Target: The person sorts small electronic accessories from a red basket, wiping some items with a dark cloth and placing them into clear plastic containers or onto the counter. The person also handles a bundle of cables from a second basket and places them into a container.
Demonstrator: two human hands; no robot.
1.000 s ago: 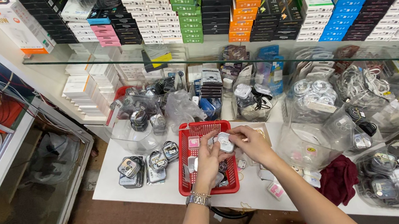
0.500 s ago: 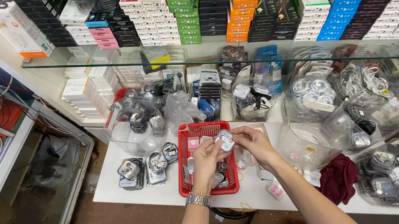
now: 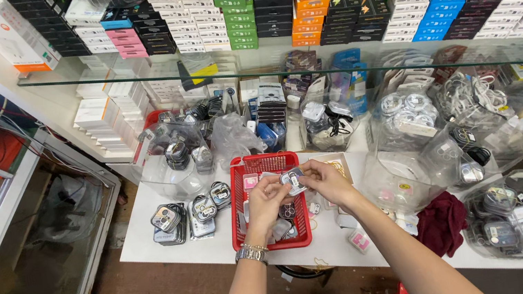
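Note:
My left hand (image 3: pixel 265 204), with a metal watch on its wrist, and my right hand (image 3: pixel 327 180) meet over a red plastic basket (image 3: pixel 241 214) on a white table. Together they pinch a small clear packet (image 3: pixel 292 178) holding a round dark item. The basket holds several similar small packets, partly hidden under my hands.
Three upright stacks of small clear packets (image 3: pixel 192 212) stand left of the basket. Clear bags of cables and accessories (image 3: pixel 417 116) crowd the table's back and right. A glass shelf (image 3: pixel 125 78) above carries rows of coloured boxes. A dark red cloth (image 3: pixel 443 223) lies at right, a glass cabinet (image 3: pixel 27 254) at left.
Both hands have stayed over the basket, shifting the small packet slightly between the fingers. Nothing else has moved.

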